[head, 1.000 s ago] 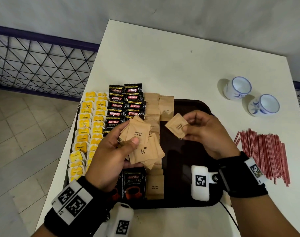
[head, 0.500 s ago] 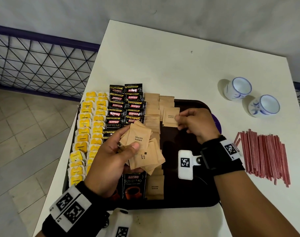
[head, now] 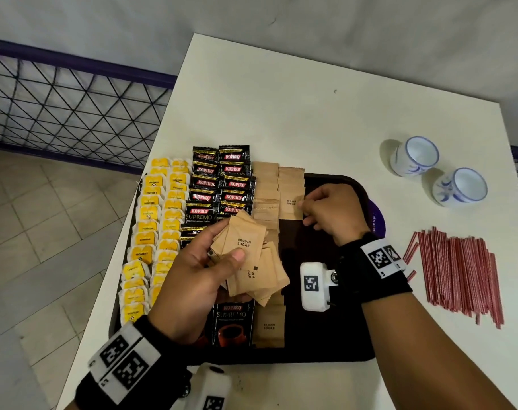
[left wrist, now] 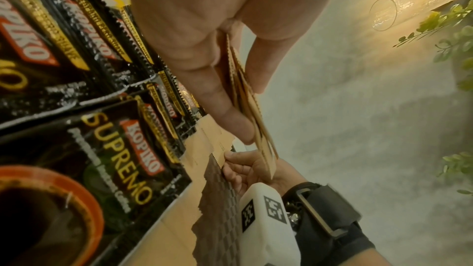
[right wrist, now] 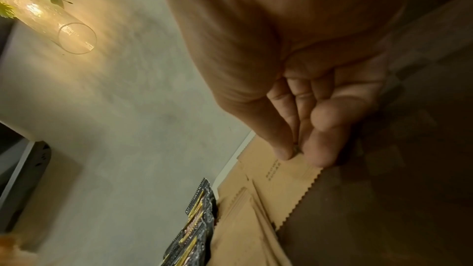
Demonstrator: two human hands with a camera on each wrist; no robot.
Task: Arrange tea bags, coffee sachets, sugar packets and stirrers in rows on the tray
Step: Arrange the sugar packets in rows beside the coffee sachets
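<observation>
1. Head view: a dark tray [head: 334,350] lies on a white table [head: 281,113], with rows running from the near edge to the far edge.
2. At the tray's 9 o'clock side sit two rows of yellow tea bags [head: 151,232]; just beside them, toward the middle, are two rows of black coffee sachets [head: 222,184].
3. Next come two rows of brown sugar packets [head: 265,208]; the one nearer 3 o'clock is shorter and reaches only the far part of the tray.
4. The left hand [head: 198,276] hovers over the tray's middle, its grip curled round a fanned stack of sugar packets [head: 252,261], thumb pressed on top.
5. The right hand [head: 331,211] is at the tray's far part, toward 1 o'clock; its grip pinches the edge of a single sugar packet [head: 291,205] between thumb and fingertips [right wrist: 320,149], and the packet lies flat at the near end of the short row.
6. Red stirrers [head: 459,273] lie in a bundle on the table at 3 o'clock, apart from the tray.
7. Two white cups [head: 414,155] with blue markings stand at 2 o'clock.
</observation>
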